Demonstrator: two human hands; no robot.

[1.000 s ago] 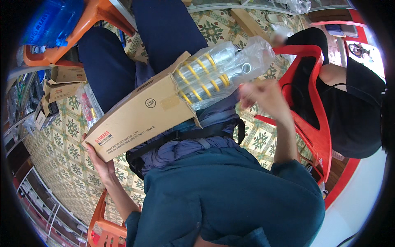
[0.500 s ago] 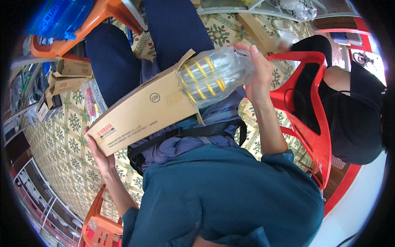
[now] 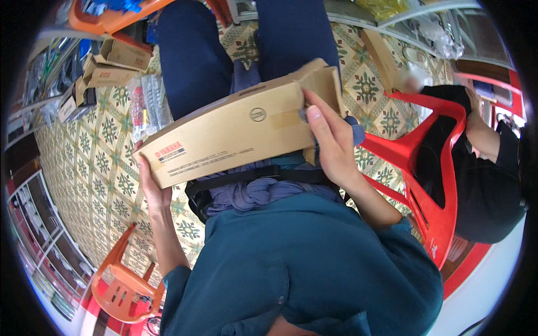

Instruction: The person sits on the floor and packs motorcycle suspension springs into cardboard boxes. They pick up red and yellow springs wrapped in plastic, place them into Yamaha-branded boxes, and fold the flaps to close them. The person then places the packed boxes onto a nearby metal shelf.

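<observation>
Patterned floor tiles (image 3: 106,168); carton (image 3: 235,131) gripped at both ends, left hand (image 3: 152,193), right hand (image 3: 330,145); bagged yellow part no longer protruding, apparently boxed.

cardboard box (image 3: 235,131) across lap | left hand (image 3: 152,193) under its near end | right hand (image 3: 330,143) on flap end, apparently pressing

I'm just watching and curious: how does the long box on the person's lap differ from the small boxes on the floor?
The long box is long and narrow and gripped at both ends, by the left hand and right hand; the small boxes are short and squat, and nobody touches them. The long box lies across the lap; the small boxes lie on the patterned floor. All are brown cardboard.
</observation>
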